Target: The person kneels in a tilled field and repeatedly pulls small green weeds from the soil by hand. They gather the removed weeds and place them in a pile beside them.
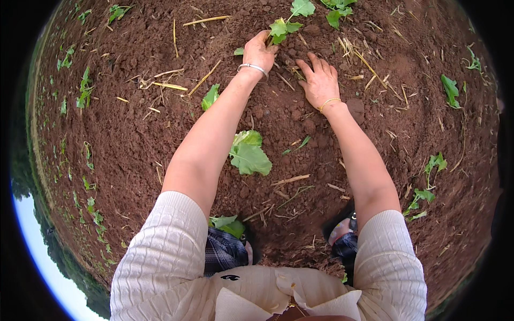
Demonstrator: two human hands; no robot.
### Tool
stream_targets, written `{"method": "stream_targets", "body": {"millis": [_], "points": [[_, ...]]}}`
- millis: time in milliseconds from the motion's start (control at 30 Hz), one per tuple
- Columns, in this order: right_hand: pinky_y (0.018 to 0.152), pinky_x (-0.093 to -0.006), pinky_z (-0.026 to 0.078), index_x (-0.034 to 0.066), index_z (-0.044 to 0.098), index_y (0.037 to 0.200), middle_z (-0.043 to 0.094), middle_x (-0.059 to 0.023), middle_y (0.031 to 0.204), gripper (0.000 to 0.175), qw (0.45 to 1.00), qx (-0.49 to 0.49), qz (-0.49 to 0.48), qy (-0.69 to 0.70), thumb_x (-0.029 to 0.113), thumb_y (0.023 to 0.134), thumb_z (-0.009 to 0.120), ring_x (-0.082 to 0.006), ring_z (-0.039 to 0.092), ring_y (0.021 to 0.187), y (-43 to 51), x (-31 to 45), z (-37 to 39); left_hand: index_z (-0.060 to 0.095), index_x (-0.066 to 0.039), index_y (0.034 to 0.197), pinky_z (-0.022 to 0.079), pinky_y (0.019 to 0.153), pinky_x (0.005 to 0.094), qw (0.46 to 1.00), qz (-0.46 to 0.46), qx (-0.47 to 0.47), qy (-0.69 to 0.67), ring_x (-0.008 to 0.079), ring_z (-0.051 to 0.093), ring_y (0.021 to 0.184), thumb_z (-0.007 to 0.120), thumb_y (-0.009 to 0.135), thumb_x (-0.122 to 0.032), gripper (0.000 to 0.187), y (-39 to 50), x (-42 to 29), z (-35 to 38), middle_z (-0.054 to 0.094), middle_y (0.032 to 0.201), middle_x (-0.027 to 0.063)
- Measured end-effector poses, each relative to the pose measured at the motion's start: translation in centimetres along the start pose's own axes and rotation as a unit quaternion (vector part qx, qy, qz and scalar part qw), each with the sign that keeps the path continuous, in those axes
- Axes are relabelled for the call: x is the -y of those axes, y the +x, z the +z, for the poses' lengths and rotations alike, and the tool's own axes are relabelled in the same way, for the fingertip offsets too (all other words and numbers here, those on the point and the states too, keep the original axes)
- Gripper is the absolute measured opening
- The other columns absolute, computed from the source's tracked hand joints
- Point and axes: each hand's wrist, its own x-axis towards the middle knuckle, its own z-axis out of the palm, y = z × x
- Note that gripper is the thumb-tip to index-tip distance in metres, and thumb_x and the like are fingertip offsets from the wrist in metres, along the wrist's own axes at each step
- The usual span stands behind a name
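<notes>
My left hand (259, 52), with a silver bangle at the wrist, grips the base of a small leafy green seedling (279, 30) near the top of the view. The fingertips are partly hidden behind its stem and the soil. To its right, my right hand (319, 82) rests palm down on loose reddish-brown soil (281, 100), fingers spread, beside a few bits of straw. A gold chain bracelet circles that wrist. Between my forearms a broad-leaved seedling (251, 156) lies low on the ground, and another leaf (211, 97) shows by my left forearm.
More seedlings stand at the top (337, 12), on the right (450, 91) and in rows on the left (84, 90). Straw pieces (369, 68) are scattered over the soil. My shoes (341, 230) flank the near ground, with a leafy plant (229, 225) by the left one.
</notes>
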Motion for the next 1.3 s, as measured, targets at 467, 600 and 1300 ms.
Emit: {"method": "stream_targets", "body": {"millis": [467, 600, 1300], "points": [[0.106, -0.0433, 0.035, 0.0158, 0.043, 0.135, 0.025, -0.009, 0.148, 0.061, 0.992, -0.014, -0.005, 0.128, 0.029, 0.08, 0.067, -0.0337, 0.04, 0.127, 12.7, 2.3, 0.8, 0.055, -0.001, 0.085, 0.047, 0.072, 0.0414, 0.99, 0.073, -0.062, 0.104, 0.0398, 0.058, 0.084, 0.058, 0.066, 0.01, 0.022, -5.0, 2.1, 0.0, 0.06, 0.084, 0.0201], [0.103, -0.0452, 0.038, 0.0175, 0.046, 0.133, 0.036, -0.0121, 0.142, 0.052, 0.989, -0.003, -0.121, 0.087, 0.028, 0.085, 0.061, -0.0333, 0.045, 0.123, 14.4, 0.9, -0.9, 0.056, 0.0, 0.083, 0.048, 0.073, 0.0422, 0.987, 0.072, -0.068, 0.125, 0.0391, 0.058, 0.084, 0.056, 0.067, 0.011, 0.02, -5.7, 2.3, -0.7, 0.059, 0.085, 0.0195], [0.103, -0.045, 0.035, -0.006, 0.047, 0.127, 0.042, -0.0325, 0.127, 0.06, 0.987, 0.134, 0.083, -0.029, 0.04, 0.089, 0.054, -0.0444, 0.039, 0.122, 12.8, 0.1, -0.8, 0.056, -0.004, 0.093, 0.048, 0.075, 0.0456, 0.995, 0.036, -0.016, 0.089, 0.0393, 0.058, 0.084, 0.057, 0.072, 0.005, 0.023, -4.7, 1.9, 0.4, 0.061, 0.081, 0.0206]]}}
